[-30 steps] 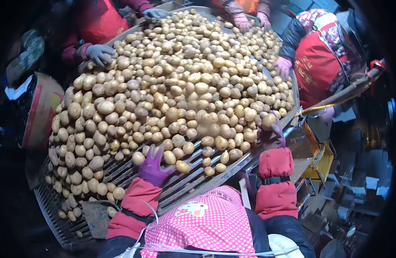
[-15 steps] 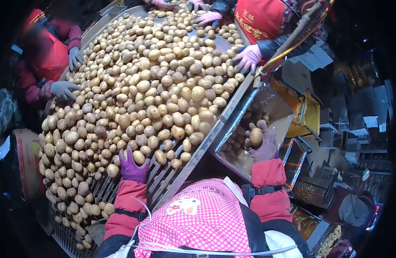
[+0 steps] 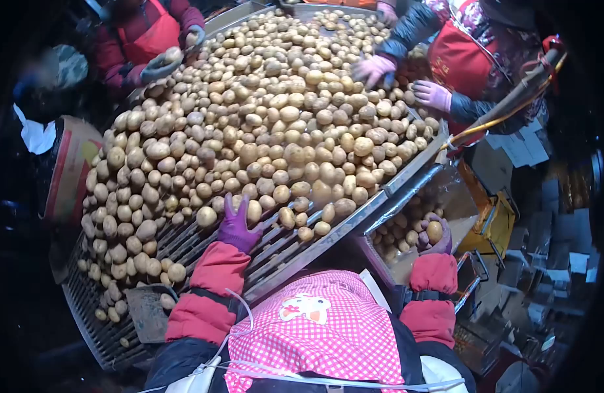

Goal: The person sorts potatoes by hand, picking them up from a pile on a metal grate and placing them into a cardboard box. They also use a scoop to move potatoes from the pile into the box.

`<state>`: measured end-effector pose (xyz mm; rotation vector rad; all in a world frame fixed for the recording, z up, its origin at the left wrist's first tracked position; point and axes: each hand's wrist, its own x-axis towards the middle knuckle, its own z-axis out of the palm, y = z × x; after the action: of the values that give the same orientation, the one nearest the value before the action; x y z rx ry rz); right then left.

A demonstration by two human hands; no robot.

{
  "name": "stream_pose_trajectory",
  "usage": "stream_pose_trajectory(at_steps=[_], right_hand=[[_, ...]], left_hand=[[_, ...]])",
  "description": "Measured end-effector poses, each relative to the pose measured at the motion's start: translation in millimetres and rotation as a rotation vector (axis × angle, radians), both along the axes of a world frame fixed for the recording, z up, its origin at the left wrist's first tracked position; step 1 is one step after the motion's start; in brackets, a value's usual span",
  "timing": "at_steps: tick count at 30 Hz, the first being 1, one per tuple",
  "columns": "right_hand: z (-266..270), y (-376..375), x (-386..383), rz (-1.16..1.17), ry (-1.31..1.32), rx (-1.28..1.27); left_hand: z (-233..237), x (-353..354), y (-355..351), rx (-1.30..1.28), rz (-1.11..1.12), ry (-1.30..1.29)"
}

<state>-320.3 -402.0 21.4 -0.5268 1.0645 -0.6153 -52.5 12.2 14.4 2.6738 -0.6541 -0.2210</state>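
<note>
My left hand [image 3: 240, 228], in a purple glove, rests at the near edge of the potato heap [image 3: 269, 124] with its fingers spread. One potato [image 3: 254, 211] sits between its thumb and fingers, not visibly gripped. Over on the right, my right hand [image 3: 439, 239] holds another potato [image 3: 434, 230] against its gloved palm, above a plastic-lined box [image 3: 380, 265] partly filled with potatoes. Bare slats of the metal sorting table [image 3: 266, 259] show beside my left hand.
A metal rail [image 3: 341, 232] edges the table between my hands. A metal plate [image 3: 148, 314] lies on the slats at lower left. Co-workers' gloved hands [image 3: 374, 69] reach over the heap's far side. A yellow crate [image 3: 498, 223] and a carton [image 3: 72, 170] flank the table.
The view has shifted, so the table appears lower and further right. My right hand still holds its potato over the box. A co-worker at upper left now has a potato in one hand.
</note>
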Motion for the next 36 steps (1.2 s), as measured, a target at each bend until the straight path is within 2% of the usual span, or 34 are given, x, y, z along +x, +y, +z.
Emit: stream_pose_trajectory(at_steps=[3, 5, 7, 8, 9, 11, 13, 15, 17, 18, 19, 20, 21, 22, 23, 25, 26, 27, 28, 29, 30, 31, 32, 35, 36], right_hand=[[-24.4, -23.6, -40.1, 0.03, 0.254, -0.083], [-87.8, -107.2, -145.1, 0.631, -0.162, 0.351], [-143.2, -126.3, -241.8, 0.112, 0.045, 0.207], [-173.5, -135.7, -291.0, -0.069, 0.133, 0.181], [-198.0, -141.8, -336.7, -0.163, 0.176, 0.192], [-182.2, -105.5, -356.2, -0.353, 0.315, 0.152], [-174.2, -93.0, -354.6, -0.397, 0.332, 0.118], [-181.1, -95.0, -342.9, -0.331, 0.245, 0.043], [-201.8, -121.2, -324.3, -0.034, -0.081, -0.135], [-219.7, -139.5, -309.7, 0.327, -0.434, -0.309], [-208.7, -144.4, -270.0, 0.233, -0.352, -0.272], [-179.6, -138.0, -216.0, 0.138, -0.27, -0.234], [-150.7, -114.3, -151.2, 0.171, -0.132, -0.357], [-87.3, -68.1, -60.4, 0.199, 0.018, -0.471], [-68.6, -43.4, -6.9, 0.361, -0.021, -0.517], [-38.4, 13.6, 85.3, 0.644, -0.004, -0.645], [-26.8, 45.9, 124.1, 0.764, 0.051, -0.729], [-17.9, 88.4, 159.6, 0.75, 0.153, -1.322], [7.5, 128.6, 189.4, 0.876, 0.064, -1.182], [23.2, 161.7, 214.4, 0.99, 0.016, -1.058], [15.6, 178.9, 240.8, 1.068, -0.056, -1.434], [26.6, 207.5, 263.0, 1.115, -0.073, -1.632], [22.4, 227.8, 286.3, 1.135, -0.2, -1.787], [21.1, 290.5, 341.8, 1.329, -0.216, -2.056], [17.1, 305.2, 359.0, 1.362, -0.148, -2.183]], left_hand=[[-5.7, -9.4, 6.2, -0.007, -0.02, -0.053], [-11.2, -12.3, 7.5, -0.021, -0.047, -0.088], [-8.8, -13.0, 3.6, -0.027, -0.082, -0.113], [-5.0, -13.6, -0.8, -0.06, -0.052, -0.024], [-1.3, -14.3, -7.0, -0.051, -0.046, -0.01], [4.3, -16.3, -18.4, -0.028, -0.03, 0.015], [8.0, -13.6, -31.3, 0.017, -0.141, 0.059], [10.1, -12.3, -49.0, 0.114, -0.081, 0.065], [26.0, -4.1, -61.0, 0.108, -0.115, 0.265], [37.4, -8.4, -66.0, 0.102, -0.119, 0.309], [43.2, -13.1, -68.8, 0.096, -0.12, 0.354], [21.2, -16.2, -66.8, 0.029, -0.289, 0.304], [-0.3, -21.9, -61.1, -0.036, -0.455, 0.247], [22.4, -46.1, -52.6, -0.275, -0.394, 0.24], [47.5, -49.9, -47.7, -0.242, -0.382, 0.609], [12.7, -51.1, -17.6, -0.37, -0.449, 0.32], [45.1, -45.5, -0.5, -0.45, -0.286, 0.332], [20.7, -30.5, 28.6, -0.525, -0.232, 0.239], [29.5, -21.0, 53.2, -0.566, -0.047, 0.174], [54.0, -17.1, 79.7, -0.391, 0.039, -0.054], [47.7, -11.4, 105.8, -0.411, 0.183, -0.142], [49.8, -3.6, 130.1, -0.409, 0.234, -0.181], [51.8, 3.1, 152.4, -0.349, 0.278, -0.188], [44.9, 31.1, 197.3, -0.16, 0.375, -0.257], [45.4, 43.1, 201.5, -0.067, 0.42, -0.221]])
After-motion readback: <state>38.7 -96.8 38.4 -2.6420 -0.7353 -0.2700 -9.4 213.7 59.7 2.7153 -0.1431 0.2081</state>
